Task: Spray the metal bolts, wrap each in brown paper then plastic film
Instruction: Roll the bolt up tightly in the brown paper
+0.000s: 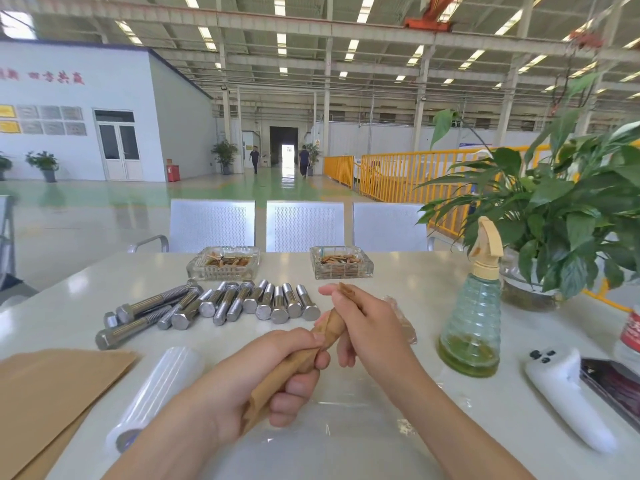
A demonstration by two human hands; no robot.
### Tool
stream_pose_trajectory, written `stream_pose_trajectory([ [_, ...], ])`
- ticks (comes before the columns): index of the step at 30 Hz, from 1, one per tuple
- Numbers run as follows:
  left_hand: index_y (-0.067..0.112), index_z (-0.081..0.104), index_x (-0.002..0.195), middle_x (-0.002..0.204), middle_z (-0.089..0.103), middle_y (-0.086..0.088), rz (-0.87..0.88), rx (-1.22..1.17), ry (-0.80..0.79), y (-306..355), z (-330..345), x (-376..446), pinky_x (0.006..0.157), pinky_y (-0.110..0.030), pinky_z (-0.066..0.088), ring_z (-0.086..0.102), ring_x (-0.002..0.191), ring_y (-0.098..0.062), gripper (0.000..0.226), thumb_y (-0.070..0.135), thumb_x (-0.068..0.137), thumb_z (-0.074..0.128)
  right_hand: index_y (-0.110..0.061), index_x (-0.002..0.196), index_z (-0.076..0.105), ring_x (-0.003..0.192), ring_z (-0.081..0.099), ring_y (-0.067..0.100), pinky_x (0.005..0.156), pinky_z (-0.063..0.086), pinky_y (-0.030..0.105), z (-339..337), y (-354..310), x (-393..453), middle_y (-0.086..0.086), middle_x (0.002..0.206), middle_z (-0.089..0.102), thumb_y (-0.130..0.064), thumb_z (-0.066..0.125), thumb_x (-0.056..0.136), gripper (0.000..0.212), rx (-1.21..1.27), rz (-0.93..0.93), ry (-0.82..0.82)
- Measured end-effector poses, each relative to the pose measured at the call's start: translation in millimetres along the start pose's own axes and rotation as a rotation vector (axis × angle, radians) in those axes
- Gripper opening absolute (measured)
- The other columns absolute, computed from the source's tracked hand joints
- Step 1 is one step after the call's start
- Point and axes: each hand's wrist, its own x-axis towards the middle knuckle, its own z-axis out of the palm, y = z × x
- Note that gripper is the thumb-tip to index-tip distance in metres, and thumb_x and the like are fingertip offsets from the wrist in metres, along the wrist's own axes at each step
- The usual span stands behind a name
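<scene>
- The left hand point(277, 368) grips the bottom of a long bolt rolled in brown paper point(311, 348), up over the white bench point(398, 271).
- The right hand point(363, 323) pinches the top end of it.
- The paper could come loose if a hand slips.
- Clear plastic film point(346, 420) lies flat below, waiting.
- Bare shiny metal bolts point(221, 306) lie behind.

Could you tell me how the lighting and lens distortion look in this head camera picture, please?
Head view: bright, even light from the roof skylights; soft glare patches on the white table and the green floor; wide-angle bending curves the table edges and roof beams; the wall sign at upper left is blurred.
</scene>
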Motion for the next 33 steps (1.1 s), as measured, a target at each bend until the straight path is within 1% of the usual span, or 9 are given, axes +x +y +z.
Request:
stream_pose_trajectory([
  [5,0.020,0.059,0.078,0.060,0.032,0.000,0.014,0.034,-0.007,1.2,-3.6,-0.7,0.041,-0.021,0.025,0.024,0.044,-0.014,0.030,0.041,0.097,0.052,-0.035,0.109,0.076,0.041,0.051,0.018,0.041,0.039,0.023,-10.3,-5.8,-2.8,0.005,0.107,0.078,-0.080,0.032,0.095,0.064,0.259,0.145,-0.130],
  [12,0.016,0.069,0.082,0.059,0.039,-0.005,0.065,0.127,0.000,1.1,-12.5,3.1,0.043,-0.021,0.026,0.028,0.042,-0.017,0.029,0.044,0.089,0.065,-0.018,0.114,0.077,0.047,0.049,0.011,0.047,0.043,0.021,-23.1,-3.2,-6.3,0.018,0.118,0.074,-0.030,0.058,0.099,0.027,0.440,0.202,-0.271],
  [15,0.015,0.071,0.084,0.058,0.043,-0.005,0.065,0.152,0.024,-0.2,-14.8,3.9,0.042,-0.020,0.027,0.032,0.042,-0.016,0.030,0.041,0.095,0.062,-0.018,0.118,0.072,0.050,0.053,0.017,0.044,0.044,0.025,-20.3,-2.2,-8.6,0.020,0.100,0.076,-0.029,0.053,0.105,0.025,0.289,0.212,-0.272],
  [18,0.009,0.075,0.090,0.061,0.052,-0.009,0.060,0.170,0.022,-0.7,-17.8,4.3,0.044,-0.022,0.032,0.040,0.043,-0.017,0.036,0.039,0.100,0.056,-0.019,0.089,0.066,0.040,0.040,0.017,0.039,0.031,0.021,-14.8,-0.1,-9.8,0.006,0.060,0.057,-0.030,0.047,0.107,0.029,0.044,0.182,-0.172],
  [21,0.012,0.078,0.112,0.095,0.074,-0.013,0.072,0.058,-0.044,7.1,-28.9,-0.9,0.051,-0.024,0.047,0.061,0.060,-0.017,0.058,0.058,0.097,0.046,-0.021,0.077,0.066,0.041,0.029,0.011,0.039,0.023,0.019,-10.6,-1.5,-11.0,0.000,0.057,0.044,-0.029,0.048,0.108,0.036,0.208,0.227,-0.091],
  [24,0.007,0.072,0.126,0.130,0.067,-0.022,0.138,-0.342,-0.109,15.9,-41.2,-6.8,0.063,-0.027,0.061,0.076,0.093,-0.024,0.069,0.059,0.100,0.035,-0.011,0.090,0.073,0.040,0.027,0.008,0.035,0.021,0.019,-11.7,-4.7,-9.6,0.000,0.056,0.042,-0.027,0.051,0.107,0.032,0.521,0.329,0.013],
  [26,0.001,0.069,0.127,0.129,0.067,-0.024,0.266,-0.421,-0.013,12.4,-37.0,-4.4,0.070,-0.034,0.064,0.074,0.106,-0.031,0.056,0.044,0.095,0.051,-0.005,0.098,0.067,0.038,0.026,0.006,0.033,0.019,0.017,-14.8,-6.6,-6.8,-0.003,0.056,0.035,-0.026,0.051,0.106,0.028,0.731,0.427,0.047],
  [29,0.027,0.061,0.134,0.131,0.069,-0.003,0.547,-0.029,0.209,-0.5,-12.7,6.1,0.095,-0.043,0.056,0.065,0.123,-0.021,0.050,0.023,0.085,0.069,-0.010,0.093,0.061,0.037,0.025,0.005,0.031,0.018,0.017,-14.4,-7.6,-5.8,-0.004,0.058,0.031,-0.026,0.052,0.105,0.023,0.882,0.506,0.061],
  [33,0.047,0.070,0.106,0.121,0.073,0.004,0.805,-0.003,0.473,10.1,15.1,13.5,0.096,-0.045,0.052,0.071,0.110,-0.017,0.032,0.047,0.074,0.076,-0.010,0.076,0.079,0.038,0.027,0.006,0.031,0.024,0.018,-2.4,-3.1,-9.6,-0.003,0.056,0.036,-0.028,0.051,0.106,0.044,0.742,0.498,0.001],
])
